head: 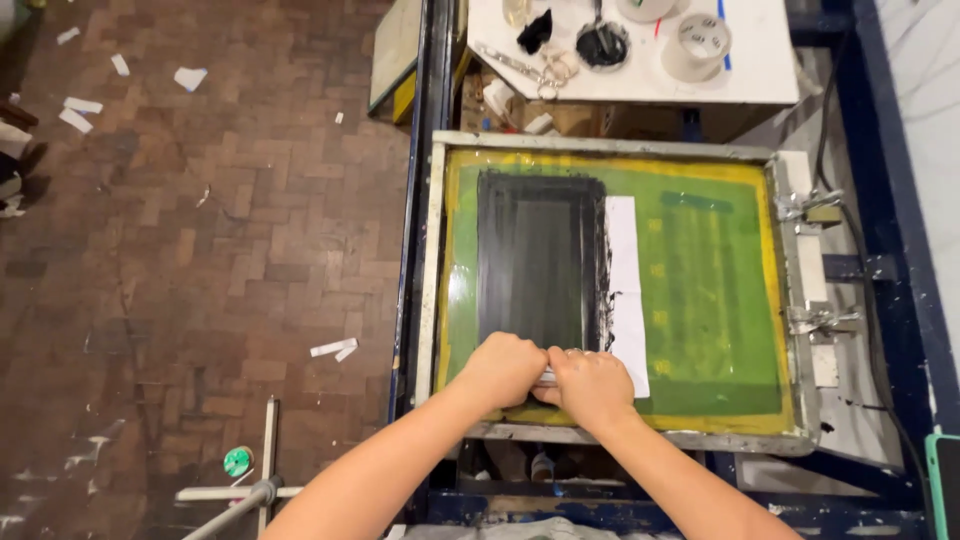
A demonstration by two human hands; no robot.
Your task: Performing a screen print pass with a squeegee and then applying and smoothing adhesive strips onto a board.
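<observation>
Both the left hand and right hand clench a squeegee at the screen's near edge; the black panel looks fully inked.

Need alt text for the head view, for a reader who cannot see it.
Both hands, left hand and right hand, grip a squeegee at the near edge of a green printing screen smeared with black ink. Tape rolls sit on a white table beyond.

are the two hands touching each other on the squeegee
Touching. The head view shows the left hand and right hand pressed side by side, knuckles meeting with no gap, both closed over the squeegee at the near edge of the screen frame.
</observation>
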